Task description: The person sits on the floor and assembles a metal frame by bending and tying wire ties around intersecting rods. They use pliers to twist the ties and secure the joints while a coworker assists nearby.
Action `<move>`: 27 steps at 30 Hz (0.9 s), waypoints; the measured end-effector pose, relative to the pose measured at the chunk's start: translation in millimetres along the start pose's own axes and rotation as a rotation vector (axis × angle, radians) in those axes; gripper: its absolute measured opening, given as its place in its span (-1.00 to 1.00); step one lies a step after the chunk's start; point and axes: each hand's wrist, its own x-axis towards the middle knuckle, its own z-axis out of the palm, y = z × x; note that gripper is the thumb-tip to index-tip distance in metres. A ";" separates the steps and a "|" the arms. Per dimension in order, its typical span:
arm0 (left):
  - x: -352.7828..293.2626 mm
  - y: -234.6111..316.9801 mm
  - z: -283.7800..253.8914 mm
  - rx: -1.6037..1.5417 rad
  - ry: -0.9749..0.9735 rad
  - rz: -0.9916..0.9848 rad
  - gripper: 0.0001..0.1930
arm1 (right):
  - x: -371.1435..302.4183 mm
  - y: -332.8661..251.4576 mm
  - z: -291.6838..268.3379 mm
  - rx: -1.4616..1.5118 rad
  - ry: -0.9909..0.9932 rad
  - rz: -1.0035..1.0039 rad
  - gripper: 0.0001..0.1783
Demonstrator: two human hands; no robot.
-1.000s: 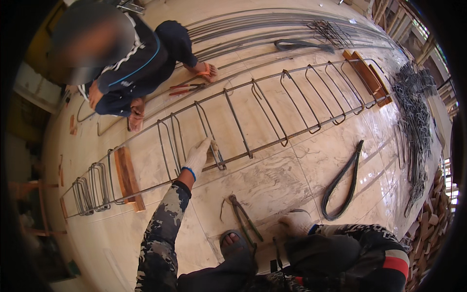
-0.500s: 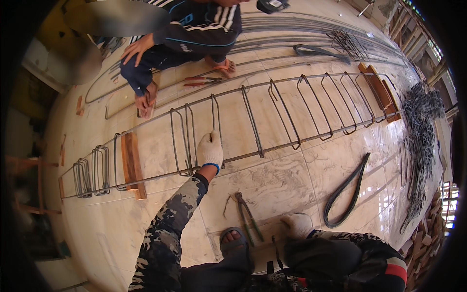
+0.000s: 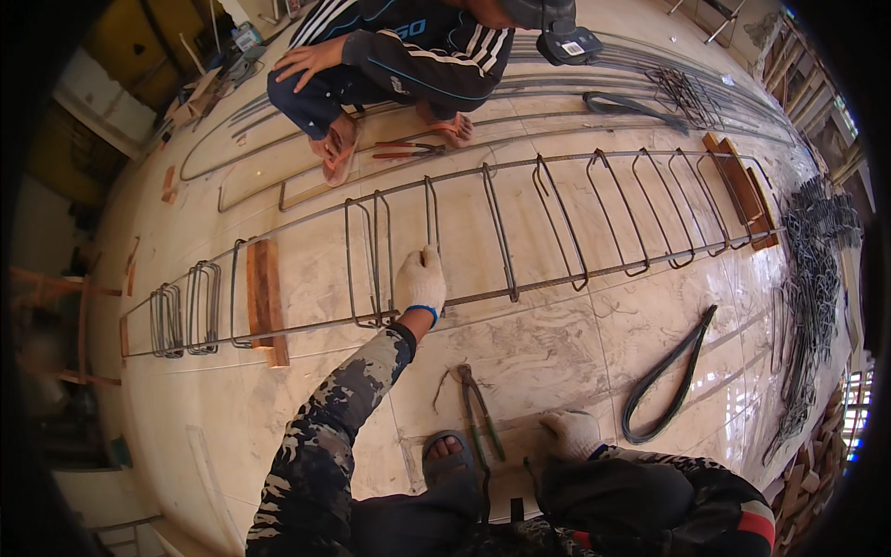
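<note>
My left hand point(image 3: 422, 280), in a white knitted glove with a blue cuff, is closed around a bent steel stirrup point(image 3: 431, 209). This stirrup hangs across two long parallel rebars point(image 3: 408, 189). Just left of the hand, more stirrups point(image 3: 351, 260) stand close together on the bars. My right hand point(image 3: 570, 433), gloved too, stays low by my right knee with its fingers curled; whatever is in them is hidden. Between my foot and that hand, pincers point(image 3: 475, 408) with green handles lie on the floor.
Wooden blocks point(image 3: 264, 302) prop the bars. A loop of tie wire point(image 3: 664, 381) lies at right, near a heap of stirrups point(image 3: 817, 241). Across the bars crouches another person point(image 3: 399, 56), with red-handled pincers point(image 3: 408, 150) by their feet. Long rods point(image 3: 529, 70) lie behind.
The whole view has shifted, so the frame and floor items sit further right. My left hand keeps its grip on the stirrup. The right hand stays by the knee.
</note>
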 end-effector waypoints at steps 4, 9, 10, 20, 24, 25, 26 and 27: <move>13.8 -14.4 -13.6 -0.018 0.063 0.084 -0.46 | -2.6 2.3 6.4 -0.011 -0.027 0.046 -0.73; 44.6 -20.1 -50.0 0.173 0.577 0.259 -0.51 | -2.3 0.8 3.0 -0.005 -0.041 0.066 -0.72; 55.9 -26.3 -61.4 0.230 0.437 0.202 -0.49 | -1.8 1.9 5.0 0.002 -0.043 0.059 -0.71; 114.1 -58.0 -39.9 0.374 0.082 0.106 -0.45 | -0.9 2.6 2.3 0.027 -0.023 0.036 -0.70; 141.7 -75.4 -38.8 -0.525 -0.259 -0.317 -0.52 | 0.5 2.8 9.1 0.011 -0.080 0.091 -0.73; 143.3 -79.0 -40.9 -0.635 -0.325 -0.355 -0.55 | -0.6 1.3 7.5 0.013 -0.076 0.095 -0.74; 143.3 -83.9 -45.3 -0.743 -0.388 -0.392 -0.57 | -0.9 -0.5 5.8 0.018 -0.072 0.097 -0.74; 138.2 -82.5 -46.5 -0.853 -0.460 -0.433 -0.60 | -0.7 -3.7 1.0 0.028 -0.050 0.096 -0.74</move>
